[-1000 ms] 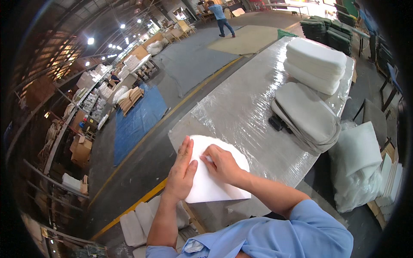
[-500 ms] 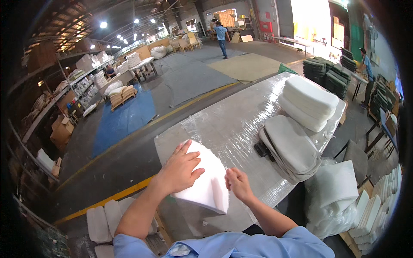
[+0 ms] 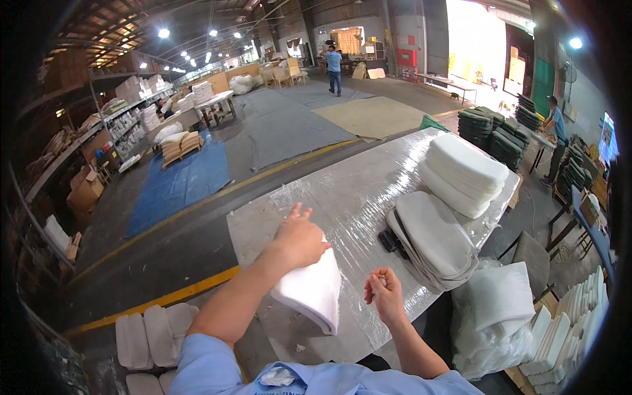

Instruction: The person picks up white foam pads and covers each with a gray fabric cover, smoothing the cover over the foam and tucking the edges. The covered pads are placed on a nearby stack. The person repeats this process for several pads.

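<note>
A white foam pad (image 3: 308,293), its near edge curving downward, lies in front of me on a plastic-covered table (image 3: 329,197). My left hand (image 3: 299,240) is over its far end with fingers stretched out and apart; whether the palm presses on the foam is hidden. To the right of the pad, apart from it, my right hand (image 3: 387,293) is held above the table with curled fingers. A small pale spot shows between them, too small to name. Farther right sits a stack of grey fabric covers (image 3: 434,230), with a small black object (image 3: 387,241) at its left edge.
White foam pads (image 3: 464,171) are stacked at the table's far right. A clear bag of white foam (image 3: 497,316) stands off the right edge, beside more foam pieces (image 3: 559,342). Grey pads (image 3: 148,339) lie at lower left. Two people in blue work farther off.
My left hand has slid forward and right over the foam pad's far end. My right hand has drawn away from the pad's right edge, fingers still curled. The view has shifted slightly.
</note>
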Available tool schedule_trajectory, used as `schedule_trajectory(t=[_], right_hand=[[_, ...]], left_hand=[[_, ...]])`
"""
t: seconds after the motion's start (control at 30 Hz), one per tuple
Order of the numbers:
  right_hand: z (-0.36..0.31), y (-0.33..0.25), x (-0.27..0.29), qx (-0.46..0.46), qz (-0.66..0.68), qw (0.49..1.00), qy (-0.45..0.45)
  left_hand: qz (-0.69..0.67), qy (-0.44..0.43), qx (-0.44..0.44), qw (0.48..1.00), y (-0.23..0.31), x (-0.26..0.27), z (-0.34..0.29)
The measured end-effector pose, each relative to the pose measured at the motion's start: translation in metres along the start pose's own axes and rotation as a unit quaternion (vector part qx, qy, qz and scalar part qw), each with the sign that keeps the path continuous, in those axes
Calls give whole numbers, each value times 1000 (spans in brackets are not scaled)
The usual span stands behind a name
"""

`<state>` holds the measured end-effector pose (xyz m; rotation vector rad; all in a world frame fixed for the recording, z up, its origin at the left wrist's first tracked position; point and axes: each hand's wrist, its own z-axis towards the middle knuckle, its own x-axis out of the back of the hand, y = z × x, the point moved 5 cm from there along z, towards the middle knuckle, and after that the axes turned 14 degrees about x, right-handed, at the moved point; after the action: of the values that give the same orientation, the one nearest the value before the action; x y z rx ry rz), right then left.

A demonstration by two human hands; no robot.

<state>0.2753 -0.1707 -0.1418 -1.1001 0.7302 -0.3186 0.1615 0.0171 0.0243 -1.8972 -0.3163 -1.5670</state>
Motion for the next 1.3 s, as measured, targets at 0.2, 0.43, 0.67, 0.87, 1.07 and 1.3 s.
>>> schedule_trajectory(t=[0.2, 0.43, 0.67, 0.87, 1.07, 1.3], right_hand=[[0, -22, -12, -11, -10, 999, -30], [28, -61, 74, 42, -20, 997, 56], [16, -49, 185, -82, 77, 993, 27], [-77, -19, 291, -144, -13, 975, 167], [-149, 35, 292, -142, 54, 957, 249], [-132, 88, 255, -203, 39, 956, 210]], left_hand=[[-172, -49, -32, 983, 56, 47, -2], [-774, 31, -192, 603, 89, 63, 16], [-674, -52, 203, 708, 36, -236, 27], [-713, -336, 294, 540, 135, -324, -11], [-737, -379, 285, 482, 117, -332, -6], [-843, -223, 327, 364, 39, -354, -72]])
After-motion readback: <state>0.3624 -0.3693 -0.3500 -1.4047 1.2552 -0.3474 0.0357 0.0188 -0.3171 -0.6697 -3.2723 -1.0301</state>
